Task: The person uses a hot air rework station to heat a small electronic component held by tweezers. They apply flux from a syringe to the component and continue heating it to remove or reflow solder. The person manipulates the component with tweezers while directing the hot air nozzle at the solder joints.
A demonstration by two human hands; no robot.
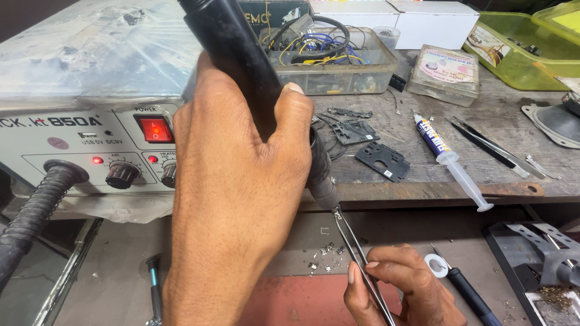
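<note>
So from the head camera, the left hand (241,199) is wrapping its fingers (289,130) closed around the black hot-air handpiece (241,66), gripping it mid-barrel with the metal nozzle (325,194) pointing down toward the lower surface (115,278); the right hand (402,290) is pinching a pair of slim metal tweezers (361,259), fingers closed on the shafts, and the tips are sitting right under the nozzle, though whatever tiny part they're holding is too small to make out; a scatter of little silvery bits (326,256) is lying on that surface just beside the tweezers; behind the left hand the grey rework station (78,130) is showing a lit red power switch (155,130) and a ribbed black hose (36,208) running off its front; farther back there's a clear tub of wires (329,60), some dark shield plates (382,160) and a syringe of flux or paste (450,160) lying on the upper bench; a dark-handled screwdriver (468,296) is sitting just right of the right hand; I'd say the handpiece is looking light-ish and rigid but hot at the metal end, so the plastic barrel is the spot to hold; the tweezers are springy and thin, easy to slip, best pinched around mid-shaft.
</note>
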